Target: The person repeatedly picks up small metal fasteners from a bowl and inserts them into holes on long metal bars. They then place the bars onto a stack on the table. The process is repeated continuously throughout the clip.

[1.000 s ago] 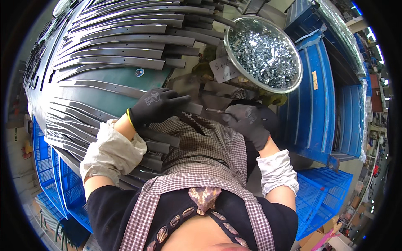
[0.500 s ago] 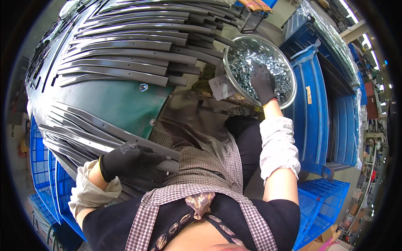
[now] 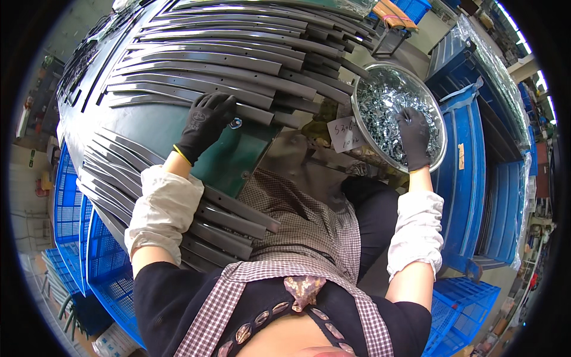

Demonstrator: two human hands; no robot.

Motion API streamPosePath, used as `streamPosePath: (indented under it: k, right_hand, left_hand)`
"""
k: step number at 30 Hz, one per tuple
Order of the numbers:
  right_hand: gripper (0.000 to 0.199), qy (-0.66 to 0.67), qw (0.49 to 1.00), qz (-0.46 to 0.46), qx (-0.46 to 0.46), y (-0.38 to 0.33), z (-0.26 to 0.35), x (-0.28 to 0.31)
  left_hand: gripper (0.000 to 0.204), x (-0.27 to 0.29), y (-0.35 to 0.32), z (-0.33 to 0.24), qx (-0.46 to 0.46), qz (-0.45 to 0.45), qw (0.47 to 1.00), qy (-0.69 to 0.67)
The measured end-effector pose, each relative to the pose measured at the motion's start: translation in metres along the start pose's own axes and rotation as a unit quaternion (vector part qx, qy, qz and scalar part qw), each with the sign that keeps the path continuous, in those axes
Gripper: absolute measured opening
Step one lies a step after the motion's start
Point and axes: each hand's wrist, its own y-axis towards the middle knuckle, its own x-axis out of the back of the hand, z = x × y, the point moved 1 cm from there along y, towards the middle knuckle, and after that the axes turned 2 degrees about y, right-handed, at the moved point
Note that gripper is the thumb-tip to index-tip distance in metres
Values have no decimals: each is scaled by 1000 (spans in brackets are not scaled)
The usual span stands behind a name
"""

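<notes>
- The left hand (image 3: 205, 122), in a black knit glove with a yellow cuff, lies palm down with fingers loosely spread on the end of a long dark grey metal strip (image 3: 196, 95); it presses rather than pinches.
- That strip's long axis runs left to right across the green table top (image 3: 172, 134), and the hand covers its right-hand end. More strips of the same kind lie fanned beyond the fingers and in a second stack beneath the forearm.
- A small shiny round metal piece (image 3: 236, 123) sits on the green surface just beside the left fingertips, on the thumb side; the left hand is much the nearer one to it.
- The right hand (image 3: 413, 137), also black-gloved, is down inside the round shiny metal bowl of small silvery metal parts (image 3: 380, 95). Its fingers are curled into the heap; whether they pinch a piece I cannot tell.
- The bowl stands well apart from the left hand, off to its right.
- A small white paper slip with handwriting (image 3: 345, 134) hangs at the bowl's near-left rim, just left of the right wrist.
- Blue plastic crates (image 3: 470, 178) stand right of the right arm; one carries a narrow yellow label (image 3: 461, 156).
</notes>
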Motion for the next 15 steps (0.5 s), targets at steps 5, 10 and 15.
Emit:
streamPosePath:
  k: [5,10,15]
  right_hand:
    - [12,386,907,24,-167,-14,7,19]
    - [11,519,831,87,-181,-63,79,53]
    - [12,591,738,241,-218,-131,156,75]
  left_hand:
    - [40,-5,-6,-25,-38,62,997,-38]
    - [32,3,-11,-90,-101,111,978,-144]
    - [34,24,-11,-107,-67,133,975,-162]
